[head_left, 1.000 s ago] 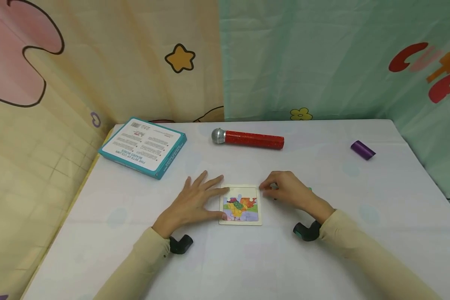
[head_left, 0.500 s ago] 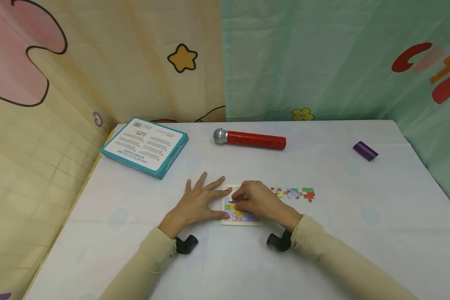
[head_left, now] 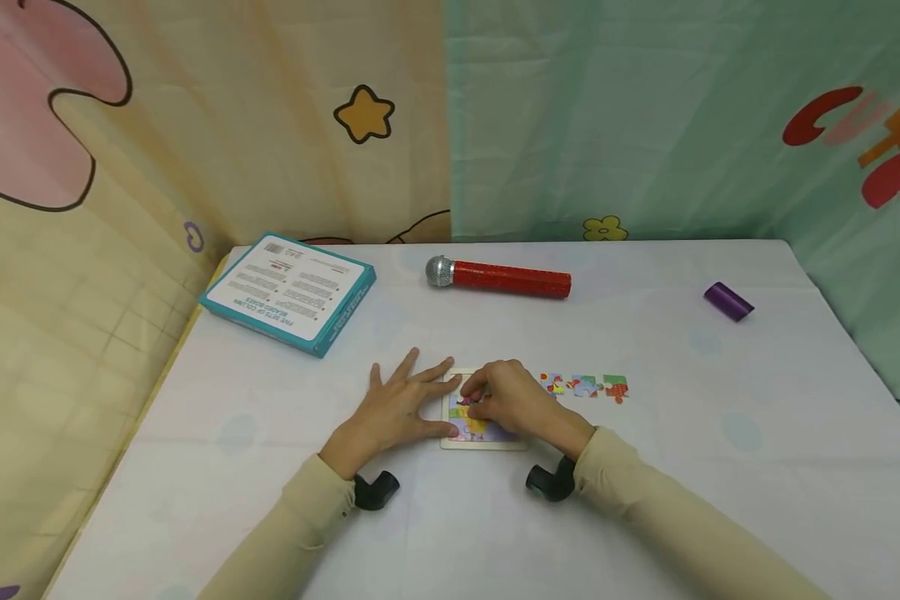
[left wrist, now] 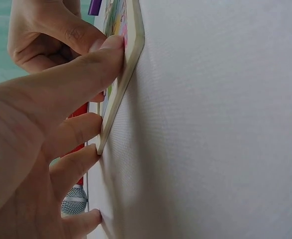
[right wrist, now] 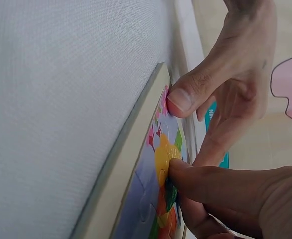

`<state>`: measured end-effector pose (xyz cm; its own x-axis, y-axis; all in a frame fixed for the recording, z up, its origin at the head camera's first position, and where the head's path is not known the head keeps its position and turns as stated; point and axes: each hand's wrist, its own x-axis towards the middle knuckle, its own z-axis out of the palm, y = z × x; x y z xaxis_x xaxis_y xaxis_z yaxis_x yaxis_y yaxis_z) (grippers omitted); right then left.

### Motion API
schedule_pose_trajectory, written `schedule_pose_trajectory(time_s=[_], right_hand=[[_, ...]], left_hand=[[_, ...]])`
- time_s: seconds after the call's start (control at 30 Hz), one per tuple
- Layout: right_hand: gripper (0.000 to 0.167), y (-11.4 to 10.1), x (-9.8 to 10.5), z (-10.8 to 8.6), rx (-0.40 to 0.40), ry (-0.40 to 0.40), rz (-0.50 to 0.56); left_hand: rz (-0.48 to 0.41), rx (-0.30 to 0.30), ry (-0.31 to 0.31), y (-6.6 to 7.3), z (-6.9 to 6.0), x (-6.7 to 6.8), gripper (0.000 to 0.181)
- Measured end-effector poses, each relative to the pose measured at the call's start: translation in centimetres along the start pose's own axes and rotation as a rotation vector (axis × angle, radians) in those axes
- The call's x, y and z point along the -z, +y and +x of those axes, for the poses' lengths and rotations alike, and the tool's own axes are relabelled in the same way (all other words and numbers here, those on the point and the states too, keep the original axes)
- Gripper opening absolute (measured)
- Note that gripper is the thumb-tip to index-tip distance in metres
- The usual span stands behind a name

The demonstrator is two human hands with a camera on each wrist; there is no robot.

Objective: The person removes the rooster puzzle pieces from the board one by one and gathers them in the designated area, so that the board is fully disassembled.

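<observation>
A small jigsaw puzzle in a cream tray (head_left: 486, 446) lies on the table; in the right wrist view the joined pieces (right wrist: 141, 184) show a yellow figure on a lilac ground. My left hand (head_left: 392, 415), fingers spread, rests at the tray's left side, with its thumb (left wrist: 106, 59) on the near corner. My right hand (head_left: 521, 404) is over the upper part of the tray, thumb and fingers pinched on a puzzle piece that they mostly hide. Just right of the tray lies a row of loose puzzle pieces (head_left: 585, 386), partly covered by that hand.
A red microphone (head_left: 506, 278) with a silver head lies behind the puzzle. To the back left is a flat teal and white box (head_left: 288, 292); a purple tube (head_left: 729, 301) lies at the right. Curtains (head_left: 607, 117) hang behind the white-covered table.
My right hand has moved left from the loose pieces onto the tray, bringing the row into view. Over the last half second it has hardly shifted. My left hand has stayed at the tray's side.
</observation>
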<state>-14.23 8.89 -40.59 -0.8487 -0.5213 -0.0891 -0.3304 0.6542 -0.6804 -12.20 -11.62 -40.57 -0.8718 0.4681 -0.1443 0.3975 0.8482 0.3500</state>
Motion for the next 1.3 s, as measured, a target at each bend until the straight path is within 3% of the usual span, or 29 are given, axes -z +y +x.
schedule_pose_trajectory(time_s=[0.57, 0.77, 1.07, 1.3], right_hand=[[0.018, 0.1, 0.1, 0.0, 0.007, 0.019, 0.015], [0.018, 0.3, 0.0, -0.1, 0.047, 0.058, 0.014], [0.004, 0.6, 0.4, -0.8, 0.105, 0.066, 0.162], [0.003, 1.4, 0.6, -1.3, 0.021, 0.069, 0.235]], left_hand=[[-0.015, 0.026, -0.007, 0.1, 0.2, 0.1, 0.073], [-0.014, 0.044, -0.024, 0.1, 0.2, 0.0, 0.073], [0.001, 0.052, -0.033, 0.2, 0.3, 0.1, 0.074], [-0.01, 0.05, -0.031, 0.4, 0.2, 0.2, 0.073]])
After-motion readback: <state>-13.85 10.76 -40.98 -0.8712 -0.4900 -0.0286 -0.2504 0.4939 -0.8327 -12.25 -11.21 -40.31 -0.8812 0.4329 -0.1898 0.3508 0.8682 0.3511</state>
